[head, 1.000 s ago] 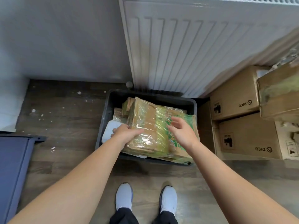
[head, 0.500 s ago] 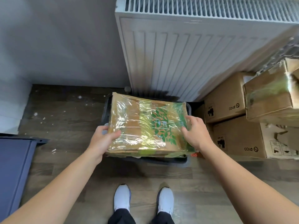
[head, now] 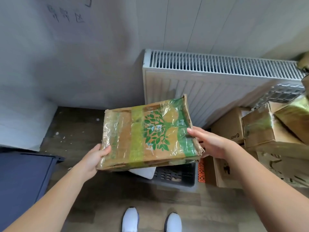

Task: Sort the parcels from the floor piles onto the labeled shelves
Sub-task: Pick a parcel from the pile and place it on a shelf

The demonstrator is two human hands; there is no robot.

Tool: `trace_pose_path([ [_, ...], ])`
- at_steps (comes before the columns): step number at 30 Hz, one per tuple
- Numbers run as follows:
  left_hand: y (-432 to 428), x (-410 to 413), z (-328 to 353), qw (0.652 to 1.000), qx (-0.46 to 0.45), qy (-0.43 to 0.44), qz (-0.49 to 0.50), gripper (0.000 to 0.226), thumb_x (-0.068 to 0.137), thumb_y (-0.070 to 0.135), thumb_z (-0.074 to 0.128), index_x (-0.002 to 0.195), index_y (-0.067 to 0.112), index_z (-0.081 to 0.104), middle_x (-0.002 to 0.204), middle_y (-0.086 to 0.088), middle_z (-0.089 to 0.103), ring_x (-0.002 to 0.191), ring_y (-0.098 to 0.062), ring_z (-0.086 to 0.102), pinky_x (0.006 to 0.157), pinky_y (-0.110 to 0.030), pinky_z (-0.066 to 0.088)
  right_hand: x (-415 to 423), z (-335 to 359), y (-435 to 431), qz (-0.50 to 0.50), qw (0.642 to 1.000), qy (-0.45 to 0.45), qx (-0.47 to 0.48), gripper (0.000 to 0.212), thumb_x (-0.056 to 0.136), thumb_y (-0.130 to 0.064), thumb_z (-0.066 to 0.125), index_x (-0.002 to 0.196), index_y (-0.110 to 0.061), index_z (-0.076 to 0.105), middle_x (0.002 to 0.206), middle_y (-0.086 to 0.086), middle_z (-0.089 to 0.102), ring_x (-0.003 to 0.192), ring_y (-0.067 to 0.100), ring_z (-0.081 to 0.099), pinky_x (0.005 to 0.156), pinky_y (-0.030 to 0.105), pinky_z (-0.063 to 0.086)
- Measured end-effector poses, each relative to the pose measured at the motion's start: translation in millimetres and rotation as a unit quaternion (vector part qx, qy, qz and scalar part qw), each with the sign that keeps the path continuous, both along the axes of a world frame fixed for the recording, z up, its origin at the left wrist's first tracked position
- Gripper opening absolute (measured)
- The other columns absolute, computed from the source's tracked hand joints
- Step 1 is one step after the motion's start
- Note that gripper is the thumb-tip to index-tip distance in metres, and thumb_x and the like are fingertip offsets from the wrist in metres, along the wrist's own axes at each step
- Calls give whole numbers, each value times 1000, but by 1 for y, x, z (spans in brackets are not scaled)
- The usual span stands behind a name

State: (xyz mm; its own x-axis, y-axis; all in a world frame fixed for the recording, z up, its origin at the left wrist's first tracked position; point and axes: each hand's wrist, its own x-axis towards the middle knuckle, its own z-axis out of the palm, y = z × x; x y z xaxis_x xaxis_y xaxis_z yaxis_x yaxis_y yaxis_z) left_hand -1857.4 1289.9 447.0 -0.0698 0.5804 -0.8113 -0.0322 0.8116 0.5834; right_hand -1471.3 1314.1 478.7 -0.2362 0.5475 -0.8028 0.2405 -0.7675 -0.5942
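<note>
**One head camera, tipped down toward the radiator**

I have a single wide-angle view, worn on the person's head. It faces forward and steeply down at the radiator (head: 217, 84), which sits right of centre in the upper half. The white shoes (head: 151, 221) lie at the bottom edge, below the radiator's left end, so the lens is almost over the feet. The parcel (head: 147, 134), in front of the radiator's lower left corner, looms large and near.
</note>
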Motion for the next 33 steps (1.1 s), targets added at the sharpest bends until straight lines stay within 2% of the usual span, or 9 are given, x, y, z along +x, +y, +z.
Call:
trace_pose_path([
  [2, 2, 2, 12, 1000, 8, 22, -13, 32, 100, 22, 55, 130, 15, 52, 119, -6, 66, 108, -25, 63, 90, -41, 51, -12, 18, 7, -31, 999, 4, 40, 59, 81, -58, 68, 133, -38, 49, 124, -6, 67, 112, 24, 66, 96, 55, 50],
  [4, 8, 7, 23, 985, 23, 153, -76, 42, 98, 29, 58, 136, 15, 49, 125, -7, 61, 111, -26, 59, 95, -44, 49, -27, 40, 16, -40, 995, -31, 85, 52, 86, -52, 64, 132, -32, 51, 117, -5, 71, 103, 19, 70, 88, 45, 56],
  [7, 19, 30, 56, 898, 71, 392, -189, 56, 93, 26, 60, 145, 18, 42, 141, -13, 46, 127, -34, 45, 105, -45, 41, -52, 69, 24, -64, 984, -92, 142, 89, 62, -58, 75, 139, -25, 44, 118, -3, 68, 98, 17, 71, 87, 41, 58],
  [13, 44, 119, 158, 954, 176, 191, -151, 28, 100, 33, 47, 110, 14, 66, 120, -5, 62, 113, -24, 58, 95, -32, 45, -110, 121, 29, 58, 922, -311, 226, 107, 64, -71, 68, 152, -33, 19, 143, 14, 37, 129, 38, 42, 105, 53, 41],
  [17, 49, 138, 190, 986, 138, 57, -71, 58, 78, 55, 57, 116, 12, 66, 110, -4, 71, 103, -23, 66, 98, -45, 50, -134, 151, 23, 85, 863, -390, 310, 105, 69, -74, 64, 152, -27, 21, 141, 13, 40, 130, 36, 39, 103, 54, 37],
  [21, 45, 123, 201, 989, 150, 18, 8, 54, 75, 43, 68, 119, 13, 63, 104, -6, 72, 94, -24, 71, 86, -45, 58, -130, 166, 32, 40, 894, -290, 339, 100, 72, -57, 76, 148, -11, 32, 134, 14, 50, 121, 28, 53, 99, 40, 48],
  [25, 49, 114, 211, 987, 154, -17, 34, 59, 81, 31, 76, 128, 17, 44, 114, -6, 65, 98, -23, 68, 73, -37, 59, -124, 186, 40, 6, 925, -198, 324, 46, 78, -33, 78, 118, -12, 67, 103, 3, 73, 85, 14, 70, 78, 33, 59],
  [29, 58, 110, 219, 984, 159, 47, -66, 116, 29, 78, 85, 128, 23, 57, 117, 0, 70, 100, -20, 70, 88, -41, 57, -121, 209, 51, 13, 923, -187, 335, 30, 87, -20, 67, 113, -7, 71, 101, 6, 74, 89, 19, 71, 82, 36, 59],
  [33, 59, 107, 245, 990, 97, 63, -86, 85, 51, 79, 76, 107, 16, 65, 106, -5, 70, 96, -25, 68, 90, -40, 55, -125, 223, 50, -40, 957, -34, 284, 32, 100, -17, 47, 110, 6, 67, 92, 6, 65, 80, 16, 61, 68, 26, 53],
])
